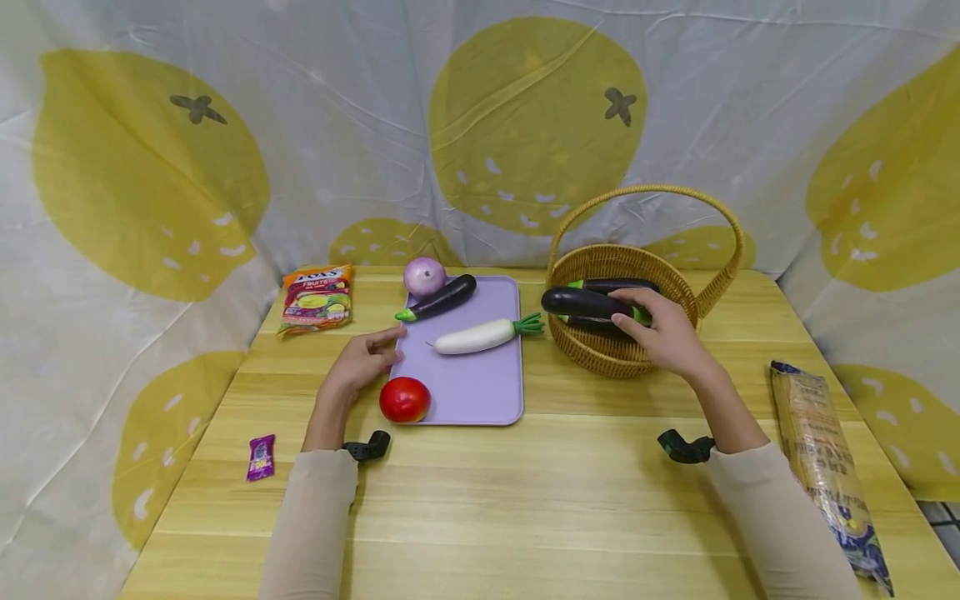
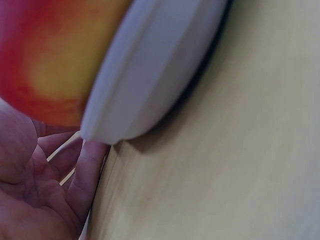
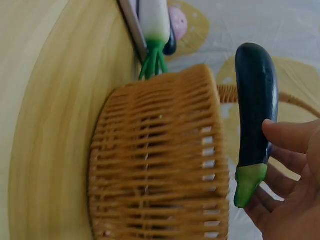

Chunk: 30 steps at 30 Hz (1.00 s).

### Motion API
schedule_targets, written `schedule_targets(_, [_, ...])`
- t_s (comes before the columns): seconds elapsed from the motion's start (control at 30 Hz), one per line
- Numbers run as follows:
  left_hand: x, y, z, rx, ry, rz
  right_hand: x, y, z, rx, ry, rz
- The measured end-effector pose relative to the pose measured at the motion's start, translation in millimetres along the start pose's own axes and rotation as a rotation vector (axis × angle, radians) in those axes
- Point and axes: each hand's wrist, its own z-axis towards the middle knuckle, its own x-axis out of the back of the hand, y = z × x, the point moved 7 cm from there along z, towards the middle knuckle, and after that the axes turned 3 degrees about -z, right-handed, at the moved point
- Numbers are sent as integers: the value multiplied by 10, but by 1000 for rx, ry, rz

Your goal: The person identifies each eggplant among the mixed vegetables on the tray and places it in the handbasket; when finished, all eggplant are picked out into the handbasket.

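My right hand (image 1: 663,332) grips an eggplant (image 1: 585,302) near its green stem end, above the wicker basket (image 1: 596,360). In the right wrist view the thumb presses one side of this eggplant (image 3: 256,100); the fingers are behind it. More eggplants (image 1: 618,285) lie inside the basket, partly covered. My left hand (image 1: 358,364) touches the left edge of the lavender tray (image 1: 480,400), fingers extended. On the tray are a white radish (image 1: 476,337) with green leaves, another eggplant (image 1: 442,298), a purple onion (image 1: 424,277) and a red tomato-like fruit (image 1: 405,400).
A fruit candy bag (image 1: 317,300) lies at the back left of the wooden table (image 1: 525,508). A small purple wrapped sweet (image 1: 261,457) is nearer the front left. Along the right edge lies a long noodle-like packet (image 1: 825,458). The basket's handle (image 1: 652,190) arches up high.
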Motion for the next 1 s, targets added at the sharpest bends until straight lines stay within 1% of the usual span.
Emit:
schedule_targets(0.2, [-4, 2, -11, 8, 3, -6, 37, 219, -70, -36, -8, -6])
schedule_targets(0.47, [3, -5, 1, 8, 5, -10, 41, 402, -94, -81, -58, -43])
schedule_targets(0.53, [1, -2, 1, 4, 5, -5, 37, 418, -98, -90, -77, -58])
schedule_targets(0.63, [3, 1, 1, 3, 9, 2, 21, 407, -88, -82, -107, -95])
schedule_targets(0.83, [-3, 2, 0, 5, 7, -2, -58, 406, -47, -76, -171, -153])
schedule_targets(1.0, [0, 3, -7, 4, 10, -3, -106, 421, -26, -79, -181, -168])
